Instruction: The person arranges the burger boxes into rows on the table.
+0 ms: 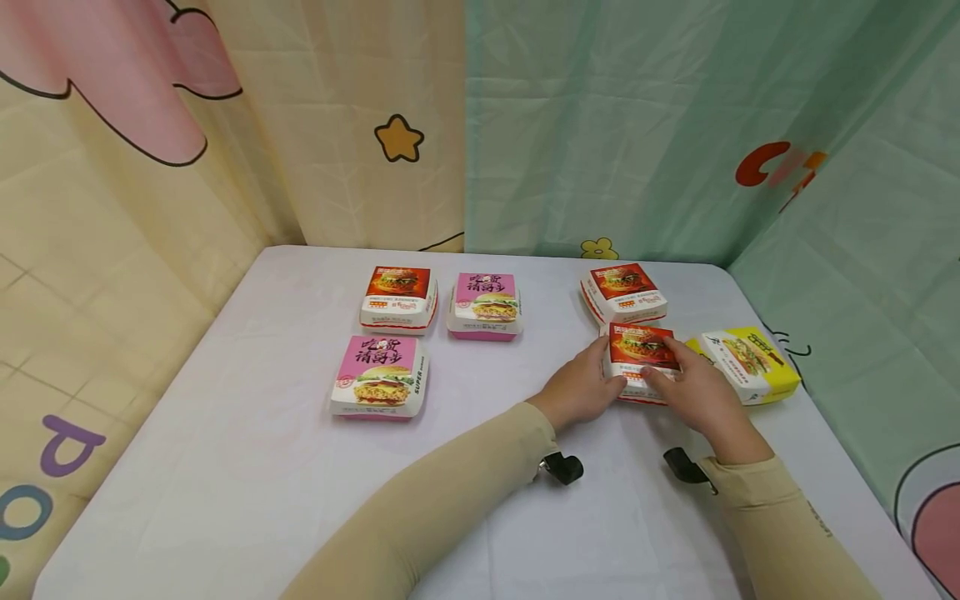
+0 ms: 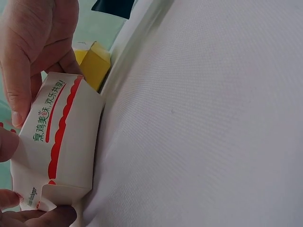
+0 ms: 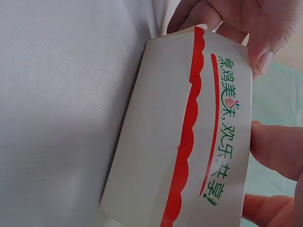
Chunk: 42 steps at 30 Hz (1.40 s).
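Both hands hold a red-and-white burger box [image 1: 641, 350] at the right side of the table, one on each side. My left hand [image 1: 581, 383] grips its left side and my right hand [image 1: 701, 392] its right, with the thumb over the front top edge. In the left wrist view the front of the burger box [image 2: 66, 132] shows green writing and a red scalloped stripe, its base close to the cloth. The right wrist view shows the same front of the burger box [image 3: 189, 127], with fingers at both ends.
Behind the held box stands another red-and-white box [image 1: 624, 292]; to its right, a tilted yellow-and-white box [image 1: 750, 364]. On the left are a red-and-white box [image 1: 399, 298], a pink box [image 1: 485, 306] and a nearer pink box [image 1: 380, 377]. Curtains [image 1: 600, 125] border the white table [image 1: 262, 467].
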Tool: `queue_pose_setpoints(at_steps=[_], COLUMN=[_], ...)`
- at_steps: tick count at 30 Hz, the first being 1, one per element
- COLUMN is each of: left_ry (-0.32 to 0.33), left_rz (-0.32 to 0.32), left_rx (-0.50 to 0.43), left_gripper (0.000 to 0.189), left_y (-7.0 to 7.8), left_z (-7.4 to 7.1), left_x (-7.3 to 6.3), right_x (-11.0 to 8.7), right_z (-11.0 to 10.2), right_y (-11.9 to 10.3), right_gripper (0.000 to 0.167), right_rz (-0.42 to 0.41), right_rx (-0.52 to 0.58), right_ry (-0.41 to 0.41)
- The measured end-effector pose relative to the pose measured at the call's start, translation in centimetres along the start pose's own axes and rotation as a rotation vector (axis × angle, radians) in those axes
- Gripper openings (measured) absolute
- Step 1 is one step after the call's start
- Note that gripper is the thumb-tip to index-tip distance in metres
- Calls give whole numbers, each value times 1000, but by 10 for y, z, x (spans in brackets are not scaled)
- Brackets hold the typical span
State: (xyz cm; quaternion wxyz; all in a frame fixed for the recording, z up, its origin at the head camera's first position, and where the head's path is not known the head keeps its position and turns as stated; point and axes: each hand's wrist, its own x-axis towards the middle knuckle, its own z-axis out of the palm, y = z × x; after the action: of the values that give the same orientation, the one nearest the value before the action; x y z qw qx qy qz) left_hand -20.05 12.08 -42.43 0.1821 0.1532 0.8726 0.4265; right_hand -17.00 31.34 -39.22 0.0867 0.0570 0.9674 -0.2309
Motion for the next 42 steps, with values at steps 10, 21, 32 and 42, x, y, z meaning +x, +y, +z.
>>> queue_pose_setpoints(at_steps=[10,21,32,42], left_ry=[7,20,35,47], left_rz=[6,15,30,30], left_rx=[0,-26,-23,-29], left_gripper=[79,78,78,79], left_y=[-2,-6,-7,-8], left_z=[-3,-11,-19,-27], left_x=[-3,-10,-19,-30], right_x=[-2,-5,-11,-15], right_z=[2,4,7,6], right_y=[-2,-8,-14,-15], right_gripper=[83,66,59,63], right_rz=[7,17,6,-38], right_rx=[-3,12,59,134], right_ry=[16,57,109,76])
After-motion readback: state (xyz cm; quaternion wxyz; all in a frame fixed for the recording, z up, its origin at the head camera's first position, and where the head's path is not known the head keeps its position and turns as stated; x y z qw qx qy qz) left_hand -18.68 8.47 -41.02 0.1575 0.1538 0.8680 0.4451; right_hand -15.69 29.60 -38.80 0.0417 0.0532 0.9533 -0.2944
